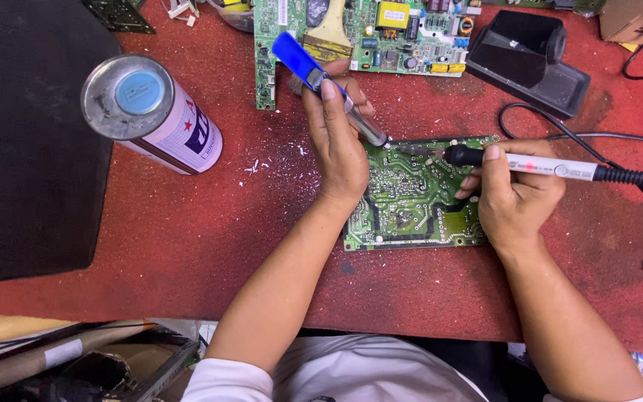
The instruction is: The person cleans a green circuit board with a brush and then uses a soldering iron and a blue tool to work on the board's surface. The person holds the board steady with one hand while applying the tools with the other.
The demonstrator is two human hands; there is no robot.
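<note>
A green circuit board (411, 205) lies solder side up on the red mat (210, 223). My left hand (336, 145) grips a blue-and-silver desoldering pump (314, 74), its tip touching the board's upper left edge. My right hand (515, 193) holds a white soldering iron (545, 165) like a pen, its black tip pointing left onto the board's top edge, close to the pump tip. The iron's black cable runs off to the right.
A spray can (154, 112) stands at the left. A second green board (366, 37) with a brush (329, 33) on it lies at the back. A black stand (533, 59) sits at the back right. A black pad (24, 134) covers the left side.
</note>
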